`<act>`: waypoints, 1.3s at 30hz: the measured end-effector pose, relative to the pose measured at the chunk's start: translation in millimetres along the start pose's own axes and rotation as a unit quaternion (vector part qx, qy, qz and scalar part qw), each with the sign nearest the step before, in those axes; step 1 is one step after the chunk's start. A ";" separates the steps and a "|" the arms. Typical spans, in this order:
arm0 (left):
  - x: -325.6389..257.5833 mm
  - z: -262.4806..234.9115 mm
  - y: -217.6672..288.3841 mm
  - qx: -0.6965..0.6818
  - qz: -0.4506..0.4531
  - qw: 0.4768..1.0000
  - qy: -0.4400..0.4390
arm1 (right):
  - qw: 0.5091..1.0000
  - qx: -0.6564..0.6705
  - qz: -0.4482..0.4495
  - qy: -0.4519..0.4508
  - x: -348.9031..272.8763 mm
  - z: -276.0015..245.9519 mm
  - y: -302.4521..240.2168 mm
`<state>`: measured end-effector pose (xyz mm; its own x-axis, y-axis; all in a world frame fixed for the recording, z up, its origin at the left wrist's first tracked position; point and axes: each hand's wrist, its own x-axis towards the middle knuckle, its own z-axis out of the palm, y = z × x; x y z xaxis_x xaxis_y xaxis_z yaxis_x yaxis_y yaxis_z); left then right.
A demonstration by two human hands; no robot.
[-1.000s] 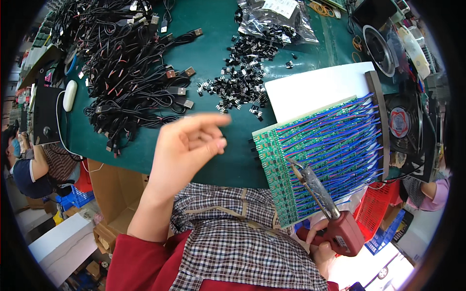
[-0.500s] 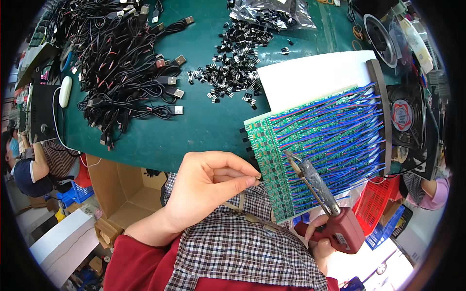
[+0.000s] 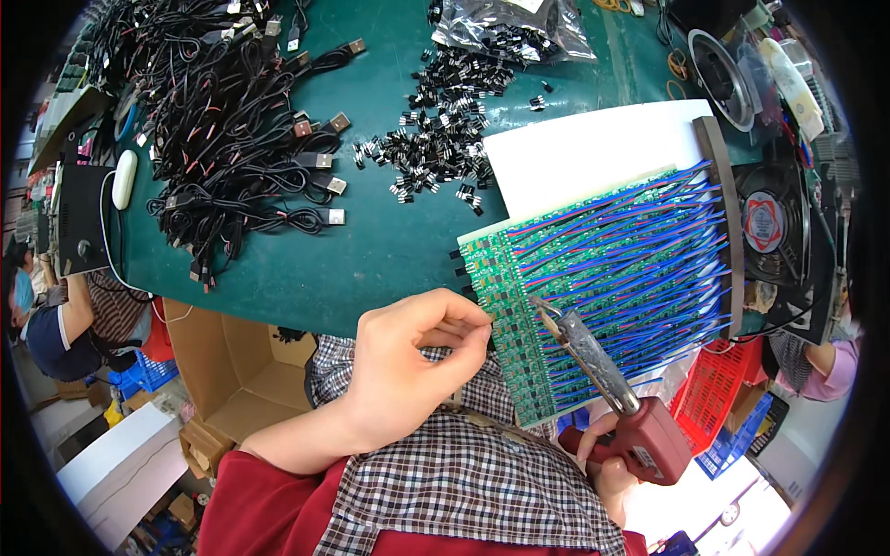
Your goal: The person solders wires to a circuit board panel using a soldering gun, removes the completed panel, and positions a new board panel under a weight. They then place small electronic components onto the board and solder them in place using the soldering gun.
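Green circuit-board panel (image 3: 593, 287): left hand (image 3: 417, 366), pinched narrow, has reached its near-left edge; right hand (image 3: 607, 454) grips red soldering iron (image 3: 612, 389).

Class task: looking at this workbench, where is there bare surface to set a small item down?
Bare green mat lies between the black cable heap, the loose black parts and the circuit boards. The right edge, by the fan, is crowded.

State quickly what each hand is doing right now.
Left hand: fingers pinched together at the edge of the green circuit board panel; anything held cannot be told.
Right hand: gripping the red-handled soldering iron.
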<state>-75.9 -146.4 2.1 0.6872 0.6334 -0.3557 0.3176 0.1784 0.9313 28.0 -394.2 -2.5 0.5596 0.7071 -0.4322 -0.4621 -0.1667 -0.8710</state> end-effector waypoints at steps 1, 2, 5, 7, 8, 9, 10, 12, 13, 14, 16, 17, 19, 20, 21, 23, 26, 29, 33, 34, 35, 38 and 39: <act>-0.3 0.0 0.4 -0.012 -0.011 1.000 -0.004 | 1.000 -0.007 -0.011 -0.011 -0.2 0.2 -0.6; -0.1 -0.5 0.8 -0.014 -0.016 1.000 -0.003 | 1.000 -0.002 -0.009 -0.006 -0.7 0.5 -1.0; -0.6 -3.5 2.3 -0.099 -0.085 0.991 -0.008 | 1.000 -0.007 -0.003 -0.005 -1.9 0.1 -2.0; -2.7 -6.0 3.9 -0.068 -0.072 0.995 0.001 | 1.000 -0.016 0.002 -0.006 -1.6 0.2 -1.8; -1.4 -6.1 3.4 -0.068 -0.073 0.995 0.001 | 1.000 -0.003 0.002 0.000 -1.5 0.8 -1.5; 0.8 -6.0 2.4 -0.082 -0.054 0.995 -0.011 | 1.000 0.021 -0.003 -0.004 -0.6 1.0 -1.3; 2.7 -6.0 1.6 -0.096 -0.036 0.994 -0.022 | 1.000 0.010 0.003 0.004 -0.5 1.9 -1.2; 5.1 -4.4 0.5 -0.102 -0.035 0.994 -0.019 | 1.000 0.008 -0.015 -0.004 0.3 2.8 -1.7; 6.3 -3.6 0.0 -0.111 -0.033 0.993 -0.018 | 0.999 0.000 -0.032 -0.019 0.5 3.3 -2.1; 7.4 -3.1 -0.4 -0.108 -0.036 0.993 -0.019 | 1.000 -0.008 -0.025 -0.003 -0.5 4.1 -3.1; 9.3 -2.4 -1.3 -0.108 -0.040 0.993 -0.028 | 1.000 -0.017 -0.018 0.013 -3.1 4.9 -5.6; 9.6 -2.0 -1.6 -0.108 -0.041 0.993 -0.029 | 1.000 -0.018 0.009 0.020 -4.4 5.0 -6.5; 10.0 -1.4 -2.4 -0.107 -0.043 0.993 -0.029 | 0.999 -0.019 0.036 0.028 -5.0 4.7 -7.1; 10.2 -1.0 -3.0 -0.106 -0.044 0.993 -0.029 | 0.999 -0.017 0.038 0.026 -4.3 4.7 -7.0; 10.1 -0.6 -3.5 -0.114 -0.047 0.992 -0.022 | 0.999 -0.016 0.039 0.025 -3.1 4.7 -6.8; 10.2 -0.5 -4.4 -0.123 -0.049 0.991 -0.015 | 0.999 -0.031 0.018 0.022 1.6 5.2 -6.3; 10.5 -1.3 -5.0 -0.124 -0.044 0.991 -0.025 | 0.996 -0.086 -0.007 0.032 5.6 10.0 -7.5; 10.6 -1.2 -5.2 -0.110 -0.050 0.992 -0.025 | 0.990 -0.136 -0.008 0.032 8.8 10.6 -9.0; 11.3 -0.1 -6.8 -0.112 -0.040 0.993 -0.022 | 0.999 -0.050 -0.003 0.009 9.8 4.4 -5.8; 11.4 -0.1 -7.4 -0.110 -0.038 0.993 -0.022 | 1.000 -0.020 0.002 0.006 9.6 2.8 -4.0; 11.4 0.0 -7.9 -0.110 -0.036 0.993 -0.023 | 1.000 -0.022 0.010 -0.003 9.0 1.1 -3.3; 11.6 0.5 -9.7 -0.113 -0.032 0.993 -0.024 | 0.999 -0.054 -0.002 -0.006 7.2 0.9 0.4; 11.7 0.7 -10.2 -0.112 -0.029 0.993 -0.021 | 0.996 -0.086 -0.020 -0.002 6.9 1.2 1.1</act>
<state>-70.7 -141.4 -11.6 0.7006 0.5857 -0.4076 0.2079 0.3789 0.9018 30.5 -388.6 -6.2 0.5722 0.7183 -0.3957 -0.3152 -0.2528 -0.9147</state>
